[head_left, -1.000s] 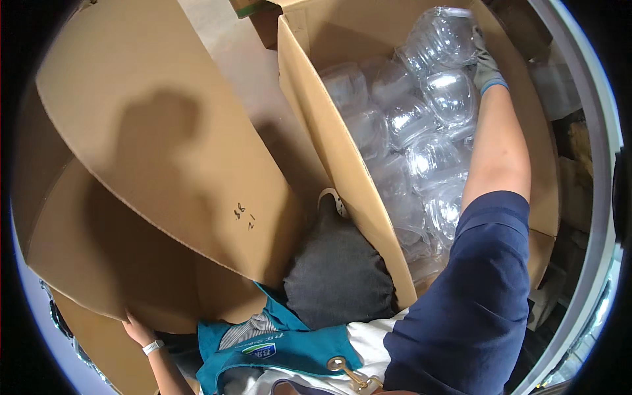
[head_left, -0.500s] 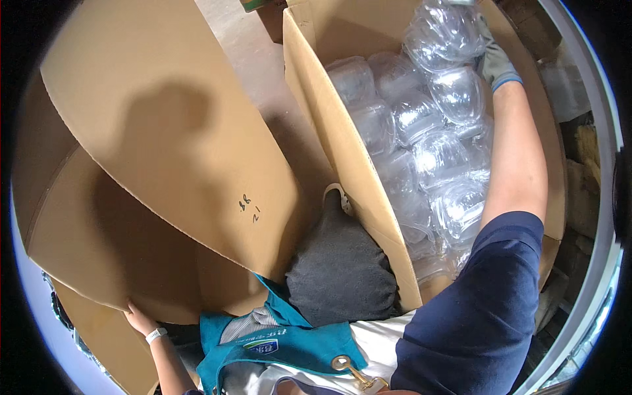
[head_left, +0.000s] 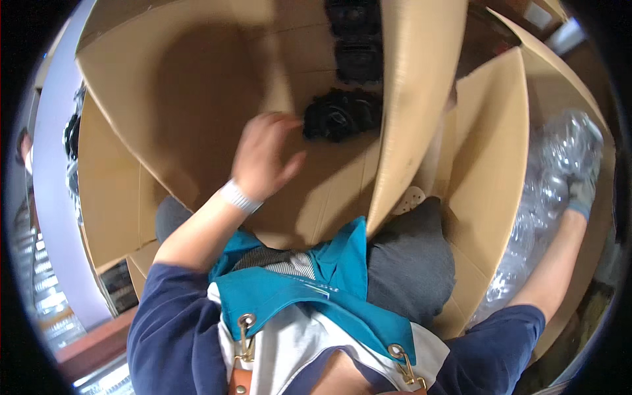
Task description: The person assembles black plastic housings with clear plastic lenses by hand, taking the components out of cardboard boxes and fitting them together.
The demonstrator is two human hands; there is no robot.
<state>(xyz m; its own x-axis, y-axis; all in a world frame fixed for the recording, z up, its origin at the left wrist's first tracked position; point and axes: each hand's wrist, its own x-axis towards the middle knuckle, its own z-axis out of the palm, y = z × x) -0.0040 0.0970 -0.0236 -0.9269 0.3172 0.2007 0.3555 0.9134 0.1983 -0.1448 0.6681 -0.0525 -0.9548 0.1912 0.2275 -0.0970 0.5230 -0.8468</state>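
Note:
My left hand point(head_left: 263, 158), bare with a white band at the wrist, reaches over the large open cardboard box point(head_left: 230, 79) in front of me. Its fingers are apart, slightly blurred, with nothing visible in them. Just beyond the fingertips, a cluster of black plastic pieces point(head_left: 342, 115) lies inside that box. At far right, my right hand point(head_left: 582, 191) wears a grey glove and grips a bunch of clear plastic dome-shaped shells point(head_left: 571, 141). Part of its fingers is hidden behind the shells. More clear shells point(head_left: 520, 243) fill the box below it.
A tall cardboard flap point(head_left: 418, 99) rises between the two boxes. The right box's wall point(head_left: 490, 171) stands beside my knee point(head_left: 411, 276). More black pieces point(head_left: 359, 59) sit deeper in the front box. A pale purple post point(head_left: 62, 197) is at left.
My view has swung left. My left hand has let go of the cardboard edge and moved into the front box near the black pieces. My right hand stays with the clear shells.

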